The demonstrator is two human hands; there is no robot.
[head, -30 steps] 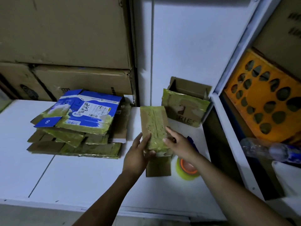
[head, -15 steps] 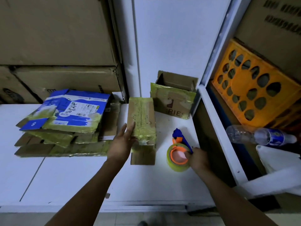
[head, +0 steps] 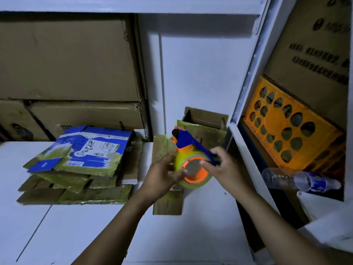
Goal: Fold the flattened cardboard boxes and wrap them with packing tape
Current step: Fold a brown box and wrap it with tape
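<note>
My right hand [head: 223, 167] grips a tape dispenser with a blue handle [head: 184, 139] and holds it in the air. Its fingertips touch the orange core of the yellow-green tape roll [head: 184, 159]. My left hand [head: 162, 176] pinches the left side of that roll; its fingers are blurred. Below both hands a flattened, tape-covered cardboard box [head: 167, 205] lies on the white table [head: 95, 230], partly hidden by them. A stack of flattened boxes [head: 76, 169], the top one blue and white, lies to the left.
A small opened box [head: 206, 127] stands behind the hands against the white upright. Large brown cartons [head: 66, 64] fill the shelf at the back left. In the compartment to the right an orange crate [head: 286, 131] leans, with a plastic bottle [head: 301, 180] lying below it.
My right hand has lifted the tape dispenser off the table and brought it over the flat box. My left hand left that box and moved to the roll.
</note>
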